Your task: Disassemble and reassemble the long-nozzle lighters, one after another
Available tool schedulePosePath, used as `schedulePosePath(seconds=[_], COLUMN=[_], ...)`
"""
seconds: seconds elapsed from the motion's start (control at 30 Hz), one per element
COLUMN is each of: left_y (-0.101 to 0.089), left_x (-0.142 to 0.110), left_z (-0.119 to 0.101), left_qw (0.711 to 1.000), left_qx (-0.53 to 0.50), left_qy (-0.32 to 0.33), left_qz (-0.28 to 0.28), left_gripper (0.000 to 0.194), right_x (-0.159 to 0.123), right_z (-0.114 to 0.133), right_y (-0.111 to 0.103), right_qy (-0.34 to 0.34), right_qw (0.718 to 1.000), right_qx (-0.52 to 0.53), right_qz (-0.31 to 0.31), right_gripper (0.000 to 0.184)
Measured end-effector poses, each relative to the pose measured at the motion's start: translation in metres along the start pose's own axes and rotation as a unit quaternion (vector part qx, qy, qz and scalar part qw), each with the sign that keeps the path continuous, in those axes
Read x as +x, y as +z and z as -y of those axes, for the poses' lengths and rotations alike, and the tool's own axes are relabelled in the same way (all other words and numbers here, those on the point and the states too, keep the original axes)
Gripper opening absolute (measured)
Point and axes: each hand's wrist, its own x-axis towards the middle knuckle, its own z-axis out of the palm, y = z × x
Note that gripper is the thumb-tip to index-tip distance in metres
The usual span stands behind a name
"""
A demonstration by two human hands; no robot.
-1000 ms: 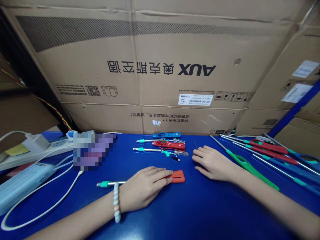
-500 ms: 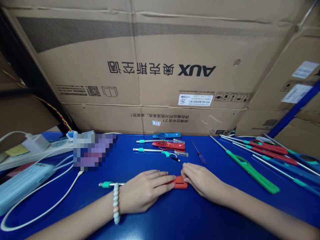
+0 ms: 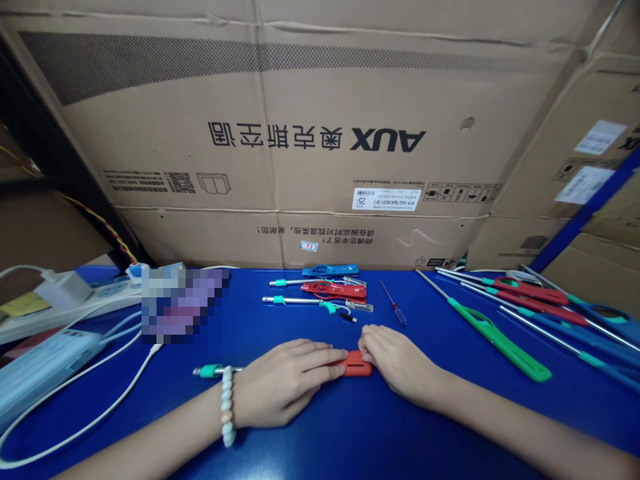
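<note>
A red long-neck lighter [image 3: 359,364] lies crosswise on the blue tabletop in front of me. My left hand [image 3: 286,380], with a beaded bracelet at its wrist, is laid over the middle of the lighter, fingers wrapped on its body. Out from under that wrist, to the left, comes the lighter's metal tube with a teal collar [image 3: 212,371]. My right hand [image 3: 391,355] is closed with its fingertips pressed at the right end of the handle. Whatever sits between those fingertips is hidden.
Behind the hands lie a blue lighter casing [image 3: 331,270], a red casing [image 3: 340,291], loose metal tubes [image 3: 300,301] and a purple screwdriver [image 3: 397,310]. Several long lighters, one green [image 3: 500,341], fill the right. A power bank [image 3: 55,373] and cables are left; a cardboard wall [image 3: 300,173] stands behind.
The whole view has shifted slightly, so things appear a little further left. Both hands keep nearly the same pose on the red lighter.
</note>
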Motion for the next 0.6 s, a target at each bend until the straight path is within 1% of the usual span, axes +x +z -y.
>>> schedulePosePath(seconds=[0.1, 0.23, 0.43, 0.53, 0.6], left_y=[-0.0007, -0.0015, -0.0008, -0.0007, -0.0010], left_x=[0.0003, 0.0005, 0.0001, 0.0002, 0.0006], left_z=[-0.0005, -0.0011, -0.0006, -0.0005, -0.0006], left_qw=[1.000, 1.000, 1.000, 1.000, 1.000], left_qx=[-0.001, 0.003, 0.014, 0.013, 0.012], left_qy=[-0.002, -0.008, -0.001, -0.001, 0.000], left_qz=[0.003, 0.013, 0.022, 0.019, 0.016], left_gripper=[0.043, 0.043, 0.045, 0.044, 0.044], right_x=[-0.0005, -0.0018, -0.0008, -0.0001, -0.0003], right_z=[0.0002, 0.0003, -0.0001, 0.0005, 0.0015], right_y=[0.0005, 0.0017, 0.0013, 0.0005, 0.0001], right_qy=[-0.008, -0.011, 0.004, 0.002, -0.007], right_qw=[1.000, 0.999, 1.000, 1.000, 0.999], right_qx=[-0.018, -0.032, -0.008, -0.010, -0.034], right_qz=[-0.013, -0.018, -0.006, -0.007, -0.015], right_gripper=[0.033, 0.031, 0.027, 0.030, 0.034])
